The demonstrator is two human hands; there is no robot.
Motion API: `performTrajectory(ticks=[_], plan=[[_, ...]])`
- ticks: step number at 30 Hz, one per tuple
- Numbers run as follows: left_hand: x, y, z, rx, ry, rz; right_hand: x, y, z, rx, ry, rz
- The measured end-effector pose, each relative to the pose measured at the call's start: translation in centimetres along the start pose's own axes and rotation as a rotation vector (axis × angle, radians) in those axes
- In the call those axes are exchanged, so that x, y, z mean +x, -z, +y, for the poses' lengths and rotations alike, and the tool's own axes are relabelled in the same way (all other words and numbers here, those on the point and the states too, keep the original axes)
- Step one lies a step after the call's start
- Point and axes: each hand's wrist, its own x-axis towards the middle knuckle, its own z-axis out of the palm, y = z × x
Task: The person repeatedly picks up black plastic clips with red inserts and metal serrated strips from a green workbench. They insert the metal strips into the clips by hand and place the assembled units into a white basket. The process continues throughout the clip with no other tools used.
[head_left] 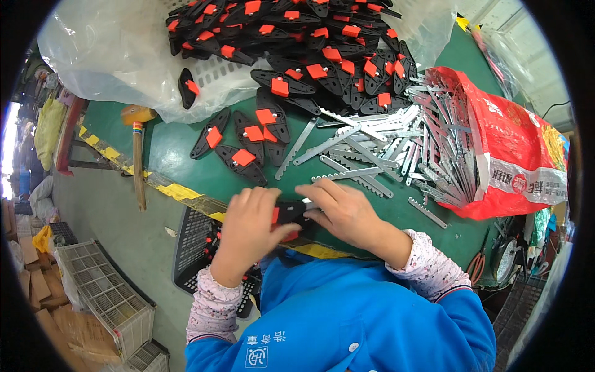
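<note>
Near the table's front edge, my left hand (pixel 251 223) is closed around a black plastic piece with red parts (pixel 289 212). My right hand (pixel 344 212) meets it from the other side, thumb and fingers pinched. A silvery bit at those fingertips looks like the end of a notched metal strip; most of it is hidden. Several black pieces with red tabs (pixel 243 157) lie just beyond my left hand. Past my right hand spreads a pile of notched metal strips (pixel 365 149), spilling from a red bag (pixel 508 155).
A large heap of black-and-red pieces (pixel 316 71) rests on clear plastic sheeting (pixel 105 68) at the back. A mallet (pixel 137 149) lies at the table's left edge. Below that edge is a dark basket (pixel 184 254) with pieces inside. Pliers (pixel 476 266) are at the right.
</note>
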Motion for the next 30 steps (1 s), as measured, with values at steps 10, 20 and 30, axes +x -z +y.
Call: performTrajectory(ticks=[10, 20, 30], plan=[[-0.3, -4.5, 2.3, 0.14, -0.055, 0.08, -2.3, -1.7, -1.9, 0.184, -0.051, -0.044], [0.3, -4.8, 3.2, 0.138, 0.011, 0.001, -1.2, 2.2, 4.0, -0.358, -0.072, -0.008], [-2.5, 3.7, -3.0, 0.094, 0.506, 0.04, -0.2, 1.3, 5.5, -0.41, 0.02, 0.006]])
